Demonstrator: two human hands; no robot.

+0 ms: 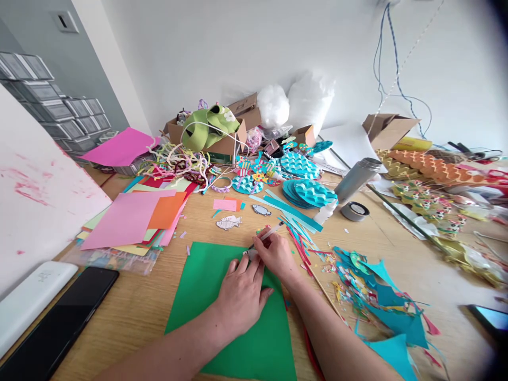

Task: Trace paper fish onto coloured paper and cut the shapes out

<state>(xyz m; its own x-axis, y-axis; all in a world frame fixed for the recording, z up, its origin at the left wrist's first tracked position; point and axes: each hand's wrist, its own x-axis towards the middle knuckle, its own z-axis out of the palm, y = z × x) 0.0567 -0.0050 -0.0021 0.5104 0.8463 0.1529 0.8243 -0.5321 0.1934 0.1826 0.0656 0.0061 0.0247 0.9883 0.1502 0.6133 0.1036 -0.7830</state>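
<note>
A sheet of green paper point(198, 317) lies on the wooden table in front of me. My left hand point(242, 291) rests on it with fingers stretched out, pressing a small pale paper piece point(250, 255) near the sheet's top edge. Most of that piece is hidden under my fingers. My right hand point(275, 256) is closed around a pen point(273, 228), its tip down beside my left fingertips. Just beyond the sheet lie a white paper fish cutout point(229, 223) and a blue-grey fish cutout point(261, 210).
Stacked coloured paper point(123, 219), a black phone point(63, 317) and a white power bank point(35, 301) are on the left. Teal paper scraps point(397, 317) litter the right. Behind stand a grey bottle point(357, 180), teal wavy discs point(307, 193) and a box with green felt point(210, 127).
</note>
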